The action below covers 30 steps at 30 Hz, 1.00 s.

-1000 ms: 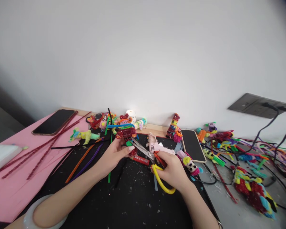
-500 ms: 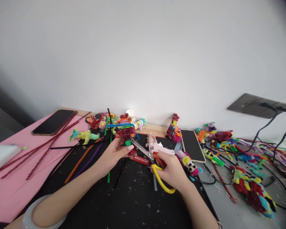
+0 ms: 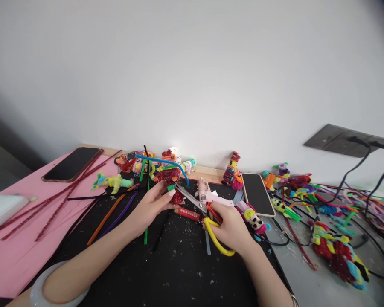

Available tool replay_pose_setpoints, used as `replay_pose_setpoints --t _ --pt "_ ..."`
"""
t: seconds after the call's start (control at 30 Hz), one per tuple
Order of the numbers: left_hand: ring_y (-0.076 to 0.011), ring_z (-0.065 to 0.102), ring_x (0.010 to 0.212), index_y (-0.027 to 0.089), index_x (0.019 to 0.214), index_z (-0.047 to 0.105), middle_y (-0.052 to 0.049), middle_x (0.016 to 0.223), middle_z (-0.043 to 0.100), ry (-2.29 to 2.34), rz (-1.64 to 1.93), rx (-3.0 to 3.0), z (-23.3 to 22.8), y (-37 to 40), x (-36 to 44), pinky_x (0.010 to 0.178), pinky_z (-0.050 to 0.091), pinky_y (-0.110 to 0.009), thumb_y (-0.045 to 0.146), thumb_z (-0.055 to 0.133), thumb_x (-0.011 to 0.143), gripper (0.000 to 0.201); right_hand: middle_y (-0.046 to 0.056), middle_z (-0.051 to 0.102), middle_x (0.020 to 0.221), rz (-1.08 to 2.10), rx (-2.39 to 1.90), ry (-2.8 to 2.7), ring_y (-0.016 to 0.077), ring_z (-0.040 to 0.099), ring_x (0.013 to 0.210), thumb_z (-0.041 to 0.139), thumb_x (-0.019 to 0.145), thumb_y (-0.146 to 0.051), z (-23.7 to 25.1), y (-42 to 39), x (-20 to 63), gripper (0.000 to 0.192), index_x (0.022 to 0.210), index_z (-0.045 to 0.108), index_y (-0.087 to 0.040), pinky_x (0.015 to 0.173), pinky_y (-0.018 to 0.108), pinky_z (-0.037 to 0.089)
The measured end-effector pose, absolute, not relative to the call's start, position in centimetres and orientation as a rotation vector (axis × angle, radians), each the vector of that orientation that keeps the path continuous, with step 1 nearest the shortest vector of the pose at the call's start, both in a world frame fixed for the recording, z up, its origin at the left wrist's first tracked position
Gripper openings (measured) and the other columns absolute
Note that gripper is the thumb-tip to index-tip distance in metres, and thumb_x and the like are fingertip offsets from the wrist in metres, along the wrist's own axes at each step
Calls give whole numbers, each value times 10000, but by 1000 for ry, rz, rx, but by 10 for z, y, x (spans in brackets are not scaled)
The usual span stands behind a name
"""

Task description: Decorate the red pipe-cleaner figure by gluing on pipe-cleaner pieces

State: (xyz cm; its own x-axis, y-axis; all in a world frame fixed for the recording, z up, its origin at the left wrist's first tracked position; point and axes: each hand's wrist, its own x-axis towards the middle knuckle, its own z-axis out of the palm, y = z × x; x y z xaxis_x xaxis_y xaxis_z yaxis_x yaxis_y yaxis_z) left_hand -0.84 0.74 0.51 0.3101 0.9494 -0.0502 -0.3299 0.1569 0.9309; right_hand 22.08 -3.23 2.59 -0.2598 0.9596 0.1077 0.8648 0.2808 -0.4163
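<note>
**A:** Start with the big picture: what could go wrong on this worktop point(image 3: 185, 273)?

**B:** Clutter, mostly. The black mat point(image 3: 166, 260) is strewn with clippings, and loose pipe cleaners point(image 3: 112, 213) lie beside the left forearm. An elbow sweep could, I think, drag them onto the pink sheet point(image 3: 22, 221) or knock the phone point(image 3: 71, 163) lying there. The cables point(image 3: 368, 170) from the wall socket point(image 3: 342, 140) trail through the pile of finished figures on the right; a snag there might pull things off.

**B:** Closer in, the glue gun point(image 3: 211, 197) lies just behind the right hand point(image 3: 232, 228). If it is hot, a knuckle could brush it.

**A:** And the hands themselves?

**B:** The left hand point(image 3: 150, 207) pinches a red fuzzy figure point(image 3: 173, 181) with a green nub, held just above the mat near its far edge. The right hand is curled through the yellow loops of the scissors point(image 3: 205, 211), blades parted, tips at the figure right beside the left fingertips point(image 3: 172, 192). A slip could nick a finger or cut the wrong strand.

**A:** Any containers?

**B:** Only a small white tub point(image 3: 176, 153) by the wall, half hidden behind figures. I cannot tell what is in it.
</note>
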Motion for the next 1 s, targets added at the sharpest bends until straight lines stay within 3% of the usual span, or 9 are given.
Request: replay_pose_setpoints --t 0.37,1.0 --pt "-260 634 1050 215 1192 584 -87 1300 587 841 1042 1085 4 8 -9 873 540 -373 396 642 818 419 -41 486 603 329 -1631 -2250 120 390 565 626 725 -281 24 -32 222 211 650 445 -204 529 239 240" --pt "-271 645 990 165 1088 617 -89 1143 669 878 1039 1085 11 8 -9 826 543 -398 386 682 776 388 -36 485 570 196 -1697 -2281 120 405 537 606 741 -271 22 -32 225 214 619 444 -205 515 247 219"
